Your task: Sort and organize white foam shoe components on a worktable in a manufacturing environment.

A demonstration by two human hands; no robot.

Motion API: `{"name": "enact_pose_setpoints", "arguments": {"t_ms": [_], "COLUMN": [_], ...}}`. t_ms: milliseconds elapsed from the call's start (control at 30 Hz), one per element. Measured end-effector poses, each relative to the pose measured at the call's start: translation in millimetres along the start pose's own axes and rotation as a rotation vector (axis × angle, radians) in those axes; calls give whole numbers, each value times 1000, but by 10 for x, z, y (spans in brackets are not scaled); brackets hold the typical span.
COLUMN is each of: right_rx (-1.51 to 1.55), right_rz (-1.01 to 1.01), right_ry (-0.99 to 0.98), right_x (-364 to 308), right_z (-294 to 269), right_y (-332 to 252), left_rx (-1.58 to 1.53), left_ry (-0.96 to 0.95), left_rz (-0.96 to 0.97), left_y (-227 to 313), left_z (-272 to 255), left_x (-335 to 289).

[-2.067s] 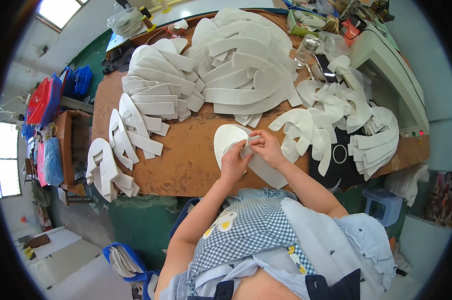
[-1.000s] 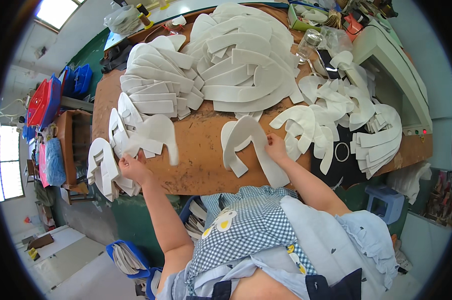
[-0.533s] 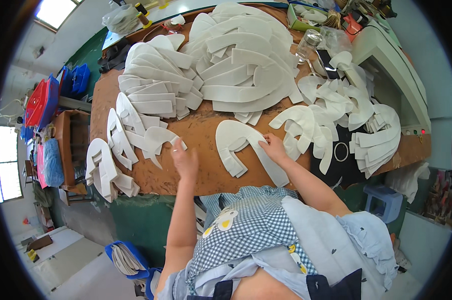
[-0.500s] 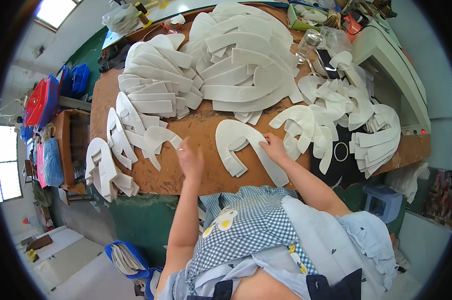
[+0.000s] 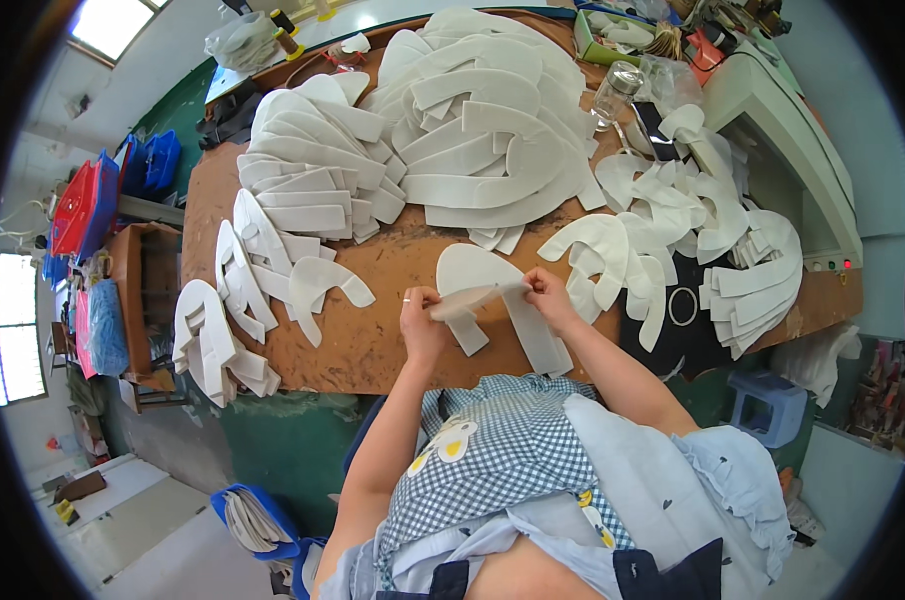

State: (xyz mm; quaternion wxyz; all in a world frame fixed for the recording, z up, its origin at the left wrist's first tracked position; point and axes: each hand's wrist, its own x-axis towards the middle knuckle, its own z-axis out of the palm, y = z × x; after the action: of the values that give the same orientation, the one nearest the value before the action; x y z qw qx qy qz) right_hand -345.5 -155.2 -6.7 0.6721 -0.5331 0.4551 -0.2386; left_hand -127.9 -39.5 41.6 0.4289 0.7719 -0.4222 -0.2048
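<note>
Both my hands hold a small curved white piece of felt-like sheet [image 5: 466, 301], raised and tilted above the table. My left hand [image 5: 422, 322], with a ring on one finger, pinches its left end. At the other end, the fingers of my right hand [image 5: 551, 300] are closed on it. Under it lies a larger white arch-shaped piece [image 5: 478, 264], whose right leg reaches toward the table's near edge. Left of my left hand rests another small curved white piece [image 5: 323, 282], touching a row of stacked pieces.
Large fanned piles of white arch pieces [image 5: 513, 180] cover the far side of the brown table [image 5: 393, 262]. More stacks stand at the right, beside a pale machine [image 5: 773, 110]. A glass jar [image 5: 621, 80] and a phone [image 5: 655, 130] lie near it. A blue stool [image 5: 768, 405] stands below.
My left hand has moved right, from beside the small curved piece to the middle, and now grips a piece. That piece has been lifted and tilted between both hands.
</note>
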Motion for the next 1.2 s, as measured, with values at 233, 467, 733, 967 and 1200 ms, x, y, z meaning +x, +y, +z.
{"name": "enact_pose_setpoints", "arguments": {"t_ms": [233, 467, 733, 967, 1200], "right_rx": [200, 149, 183, -12, -493], "right_rz": [-7, 72, 252, 239, 5], "right_ry": [-113, -28, -106, -49, 139], "right_x": [55, 3, -101, -136, -34], "right_z": [68, 144, 236, 193, 311], "right_y": [-317, -420, -549, -275, -94], "left_rx": [-51, -455, -660, -490, -93], "left_ry": [79, 166, 376, 742, 794], "left_rz": [232, -164, -272, -146, -405], "left_y": [303, 123, 73, -779, -1850], "left_z": [-258, -291, -1005, -2248, -3097], "left_x": [-39, 8, 491, 1546, 1983]}}
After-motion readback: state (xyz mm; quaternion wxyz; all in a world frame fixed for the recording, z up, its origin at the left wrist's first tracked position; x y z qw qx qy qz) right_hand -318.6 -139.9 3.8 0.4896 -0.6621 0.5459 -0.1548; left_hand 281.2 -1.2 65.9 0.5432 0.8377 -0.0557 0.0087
